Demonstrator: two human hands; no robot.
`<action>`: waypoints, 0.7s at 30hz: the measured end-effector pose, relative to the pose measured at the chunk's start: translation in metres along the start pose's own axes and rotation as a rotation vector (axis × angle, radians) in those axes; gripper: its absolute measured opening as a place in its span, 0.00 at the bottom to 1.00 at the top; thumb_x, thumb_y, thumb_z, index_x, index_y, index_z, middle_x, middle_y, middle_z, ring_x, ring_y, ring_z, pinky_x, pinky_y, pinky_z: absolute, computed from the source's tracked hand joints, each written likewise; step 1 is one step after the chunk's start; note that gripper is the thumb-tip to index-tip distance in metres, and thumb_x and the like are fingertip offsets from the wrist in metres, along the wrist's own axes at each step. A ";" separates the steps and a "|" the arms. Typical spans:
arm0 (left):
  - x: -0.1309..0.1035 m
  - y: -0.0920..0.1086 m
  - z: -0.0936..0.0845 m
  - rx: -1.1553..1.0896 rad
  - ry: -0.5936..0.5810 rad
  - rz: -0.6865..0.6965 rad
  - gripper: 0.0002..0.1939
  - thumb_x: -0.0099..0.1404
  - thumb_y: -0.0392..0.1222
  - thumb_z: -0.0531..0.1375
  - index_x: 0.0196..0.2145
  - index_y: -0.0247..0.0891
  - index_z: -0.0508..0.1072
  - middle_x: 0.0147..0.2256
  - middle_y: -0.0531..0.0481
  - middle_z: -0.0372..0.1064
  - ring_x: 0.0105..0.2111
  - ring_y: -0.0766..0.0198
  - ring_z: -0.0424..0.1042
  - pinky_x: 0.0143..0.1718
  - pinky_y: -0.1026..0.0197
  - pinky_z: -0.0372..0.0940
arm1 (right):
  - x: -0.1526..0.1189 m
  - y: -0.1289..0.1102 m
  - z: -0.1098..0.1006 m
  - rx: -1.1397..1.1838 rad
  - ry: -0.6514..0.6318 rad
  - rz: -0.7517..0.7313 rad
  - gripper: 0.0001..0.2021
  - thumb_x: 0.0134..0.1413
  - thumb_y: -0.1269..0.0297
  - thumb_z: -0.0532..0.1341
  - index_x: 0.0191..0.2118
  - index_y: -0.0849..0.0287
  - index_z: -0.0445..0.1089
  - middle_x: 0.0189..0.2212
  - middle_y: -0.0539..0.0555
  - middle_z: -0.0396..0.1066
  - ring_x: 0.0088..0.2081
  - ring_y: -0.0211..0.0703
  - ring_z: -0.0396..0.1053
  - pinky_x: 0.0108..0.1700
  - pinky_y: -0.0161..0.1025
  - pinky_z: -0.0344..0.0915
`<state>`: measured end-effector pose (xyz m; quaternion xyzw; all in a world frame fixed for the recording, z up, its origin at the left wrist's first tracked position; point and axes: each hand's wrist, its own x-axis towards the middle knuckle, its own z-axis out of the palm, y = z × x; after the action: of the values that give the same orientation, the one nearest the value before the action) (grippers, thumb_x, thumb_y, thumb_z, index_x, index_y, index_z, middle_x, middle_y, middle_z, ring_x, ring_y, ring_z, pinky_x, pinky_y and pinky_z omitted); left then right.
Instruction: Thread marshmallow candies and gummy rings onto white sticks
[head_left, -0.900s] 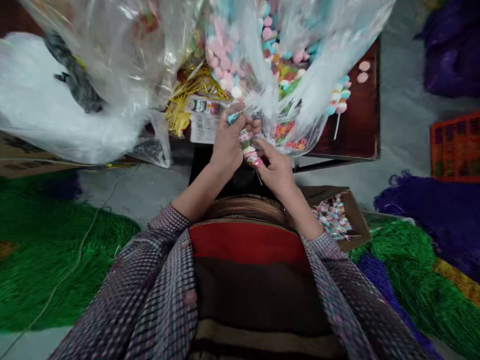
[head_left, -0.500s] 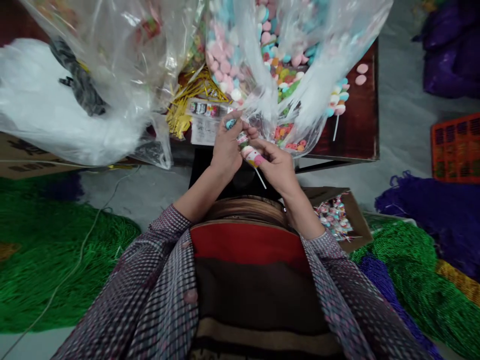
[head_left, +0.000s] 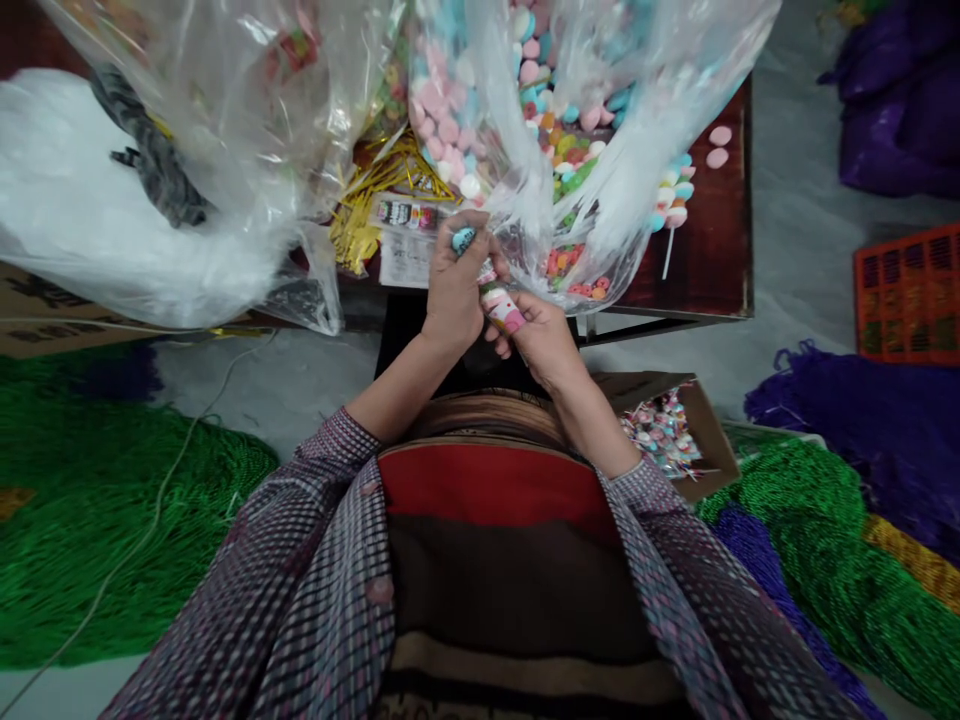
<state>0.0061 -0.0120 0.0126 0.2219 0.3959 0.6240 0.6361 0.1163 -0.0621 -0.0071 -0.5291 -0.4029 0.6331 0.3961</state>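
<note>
A wrapped candy stick [head_left: 503, 309] with a pink and white end and a blue upper end slants between my hands, in front of the table edge. My left hand [head_left: 455, 270] is closed round its upper part. At the lower pink end, my right hand [head_left: 541, 335] grips it between thumb and fingers. Just beyond them lie a clear flat packet [head_left: 409, 214] and gold twist ties [head_left: 356, 235]. Clear bags of pink, white and blue candies [head_left: 448, 130] and of colourful gummy rings [head_left: 566, 262] stand on the dark red table [head_left: 712, 240].
On the table's right is a candy skewer [head_left: 673, 200] beside two loose pink candies [head_left: 718, 158]. A cardboard box [head_left: 705, 430] of wrapped candies stands by my right forearm. Green strands [head_left: 112, 510] lie at left; an orange crate [head_left: 909, 295] is at right.
My right hand has shifted slightly left and down along the candy stick, and its fingers have curled under it. The white stick end that hung below is now hidden.
</note>
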 end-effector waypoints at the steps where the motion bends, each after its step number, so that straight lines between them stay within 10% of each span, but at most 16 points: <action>1: 0.002 0.004 0.000 -0.003 0.037 -0.020 0.11 0.73 0.28 0.55 0.37 0.46 0.65 0.27 0.60 0.62 0.21 0.70 0.62 0.28 0.65 0.59 | -0.003 -0.001 -0.003 0.021 -0.045 -0.004 0.18 0.53 0.51 0.71 0.44 0.57 0.76 0.25 0.45 0.75 0.21 0.29 0.67 0.23 0.30 0.64; 6: 0.011 0.021 -0.001 -0.065 0.057 0.018 0.10 0.74 0.30 0.55 0.39 0.45 0.64 0.27 0.60 0.62 0.21 0.71 0.62 0.27 0.67 0.59 | -0.022 -0.001 -0.011 0.056 -0.195 0.098 0.27 0.48 0.42 0.73 0.45 0.60 0.76 0.24 0.47 0.76 0.19 0.31 0.66 0.21 0.30 0.62; 10: 0.008 0.011 -0.008 -0.015 -0.046 -0.005 0.04 0.75 0.40 0.59 0.47 0.48 0.68 0.38 0.56 0.72 0.29 0.70 0.71 0.34 0.66 0.65 | -0.026 0.003 -0.008 0.028 -0.045 0.069 0.25 0.51 0.39 0.70 0.38 0.60 0.76 0.16 0.43 0.68 0.14 0.28 0.59 0.17 0.29 0.53; 15: -0.006 -0.013 -0.030 0.285 -0.340 -0.158 0.20 0.65 0.60 0.68 0.45 0.42 0.77 0.37 0.50 0.74 0.41 0.61 0.76 0.42 0.60 0.70 | -0.019 0.005 -0.009 -0.020 0.078 -0.018 0.26 0.53 0.36 0.67 0.41 0.58 0.76 0.16 0.41 0.67 0.14 0.28 0.58 0.16 0.29 0.52; 21: -0.011 -0.006 -0.032 0.490 -0.339 -0.002 0.10 0.70 0.49 0.65 0.36 0.40 0.78 0.31 0.55 0.72 0.33 0.69 0.69 0.43 0.64 0.65 | -0.025 0.001 -0.015 -0.061 0.029 -0.066 0.28 0.55 0.37 0.66 0.47 0.57 0.77 0.17 0.40 0.68 0.15 0.28 0.61 0.18 0.28 0.57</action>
<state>-0.0139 -0.0298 -0.0083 0.4697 0.4230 0.4631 0.6213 0.1343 -0.0839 -0.0006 -0.5365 -0.4334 0.5994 0.4063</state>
